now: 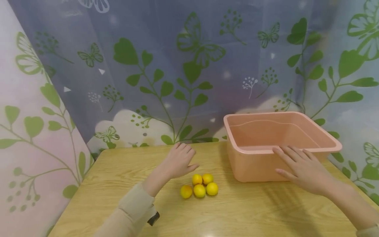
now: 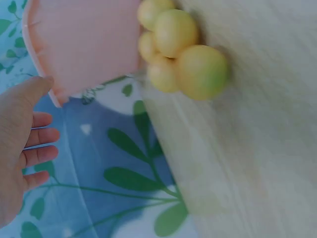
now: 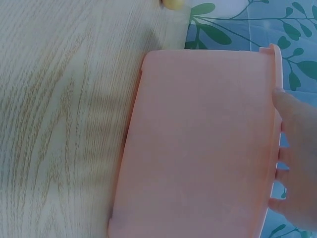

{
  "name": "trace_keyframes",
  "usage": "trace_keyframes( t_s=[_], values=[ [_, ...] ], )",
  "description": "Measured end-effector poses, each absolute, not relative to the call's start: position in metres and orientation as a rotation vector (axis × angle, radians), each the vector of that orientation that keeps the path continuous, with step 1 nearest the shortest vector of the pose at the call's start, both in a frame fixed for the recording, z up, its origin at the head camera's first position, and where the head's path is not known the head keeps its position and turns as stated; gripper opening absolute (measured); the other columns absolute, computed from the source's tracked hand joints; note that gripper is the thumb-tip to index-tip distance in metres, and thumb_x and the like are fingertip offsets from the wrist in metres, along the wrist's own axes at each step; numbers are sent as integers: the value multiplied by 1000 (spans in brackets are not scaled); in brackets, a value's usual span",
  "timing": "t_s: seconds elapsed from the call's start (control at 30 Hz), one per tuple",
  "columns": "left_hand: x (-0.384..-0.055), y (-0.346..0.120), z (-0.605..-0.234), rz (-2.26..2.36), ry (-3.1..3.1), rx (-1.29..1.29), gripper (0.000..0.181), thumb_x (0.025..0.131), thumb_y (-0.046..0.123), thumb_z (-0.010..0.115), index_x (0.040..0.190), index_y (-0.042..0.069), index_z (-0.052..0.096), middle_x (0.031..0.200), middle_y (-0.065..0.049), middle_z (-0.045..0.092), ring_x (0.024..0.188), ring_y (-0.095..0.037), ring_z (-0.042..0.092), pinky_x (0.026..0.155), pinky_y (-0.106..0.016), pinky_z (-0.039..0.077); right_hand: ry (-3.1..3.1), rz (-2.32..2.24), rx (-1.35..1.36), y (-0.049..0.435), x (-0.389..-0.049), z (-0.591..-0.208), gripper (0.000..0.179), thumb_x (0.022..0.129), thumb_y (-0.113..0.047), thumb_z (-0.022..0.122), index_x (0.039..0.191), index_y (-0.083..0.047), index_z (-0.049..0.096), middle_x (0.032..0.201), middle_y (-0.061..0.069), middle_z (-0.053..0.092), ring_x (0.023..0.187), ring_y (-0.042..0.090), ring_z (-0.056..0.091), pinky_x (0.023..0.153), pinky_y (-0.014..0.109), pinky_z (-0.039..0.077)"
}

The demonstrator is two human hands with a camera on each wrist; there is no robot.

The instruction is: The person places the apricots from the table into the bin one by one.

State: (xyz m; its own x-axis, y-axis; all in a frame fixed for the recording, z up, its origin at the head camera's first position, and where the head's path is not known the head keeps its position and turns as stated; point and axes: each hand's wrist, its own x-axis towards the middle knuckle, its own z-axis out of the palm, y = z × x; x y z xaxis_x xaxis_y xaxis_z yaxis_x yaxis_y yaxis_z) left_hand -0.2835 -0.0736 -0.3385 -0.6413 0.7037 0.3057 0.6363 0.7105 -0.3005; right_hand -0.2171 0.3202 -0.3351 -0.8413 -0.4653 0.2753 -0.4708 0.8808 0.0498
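Note:
Several small round yellow fruits (image 1: pixel 199 190), some tinged orange or green, lie clustered on the wooden table. My left hand (image 1: pixel 179 160) hovers just behind and left of them, its fingers loosely bent and holding nothing. In the left wrist view, the same hand (image 2: pixel 17 144) has its thumb apart from the other fingers. A pink plastic tub (image 1: pixel 257 166) stands upright to the right of the fruits. My right hand (image 1: pixel 305 169) is at the tub's near side, fingers extended over the front rim. The right wrist view shows its thumb and fingertips (image 3: pixel 280 174) right at that rim.
Patterned cloth (image 1: pixel 165 65) with leaves and butterflies hangs behind the table (image 1: pixel 118 184) and along both sides. The tub takes up the table's back right corner. A dark strap end (image 1: pixel 153 218) shows at the left sleeve.

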Motion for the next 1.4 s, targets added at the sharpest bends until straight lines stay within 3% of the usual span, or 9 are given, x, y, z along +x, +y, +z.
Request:
trace_keyframes(
  t_s=[0.47,0.8,1.13,1.4],
  values=[
    [-274,-103,-385,354,-2455,-1082,42,83,52,60,93,12,60,88,-1,57,84,-19,54,78,-36,42,-2783,45,690,324,-215,-341,70,94,-41,49,149,-11,17,142,27,30,126,46,28,104,60,7],
    [-268,-103,-404,459,-2631,-1137,54,83,60,53,104,11,61,98,-2,58,94,-19,54,87,-37,42,-2731,18,710,326,-217,-339,71,94,-41,49,149,-12,15,141,26,31,126,45,30,105,59,6],
    [-264,-107,-417,449,-2636,-1193,51,80,60,58,102,14,59,96,0,56,86,-15,48,80,-33,39,-2719,21,723,324,-218,-339,71,94,-41,50,149,-12,16,142,25,31,126,44,30,106,57,4],
    [-263,-108,-419,462,-2673,-1199,49,80,58,60,103,14,58,99,-1,57,87,-16,48,82,-34,39,-2727,33,734,322,-219,-339,71,93,-40,51,149,-12,18,143,24,31,127,44,29,106,57,5]
  ],
)
